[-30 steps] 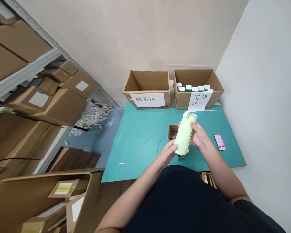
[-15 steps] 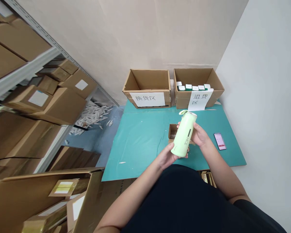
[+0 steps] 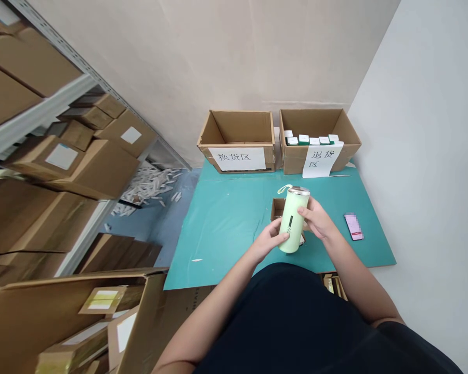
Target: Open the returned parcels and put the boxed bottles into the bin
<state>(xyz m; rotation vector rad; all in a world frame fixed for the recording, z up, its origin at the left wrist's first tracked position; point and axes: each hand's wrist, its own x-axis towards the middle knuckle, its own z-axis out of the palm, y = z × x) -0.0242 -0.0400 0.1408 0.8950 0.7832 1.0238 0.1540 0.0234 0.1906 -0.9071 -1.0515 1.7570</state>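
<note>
Both hands hold a pale green bottle (image 3: 295, 218) with a shiny lid and a green strap loop at its top. My left hand (image 3: 268, 240) grips its lower left side, thumb across the front. Around the upper right side, below the lid, my right hand (image 3: 315, 217) is closed. The bottle is nearly upright, leaning slightly, with dark lettering on its front partly covered by my left thumb. Behind it on the table, a small open cardboard box (image 3: 276, 206) shows only in part.
Two open cardboard boxes with paper signs stand at the table's back: the left box (image 3: 239, 130) and the right box (image 3: 312, 122), which holds several white-topped cartons. A phone (image 3: 353, 226) lies on the green table (image 3: 226, 223). Shelves of cartons (image 3: 97, 166) line the left.
The bottle has turned more upright and come down slightly, its lid now showing. My left hand has shifted from under the base to its side, thumb in front.
</note>
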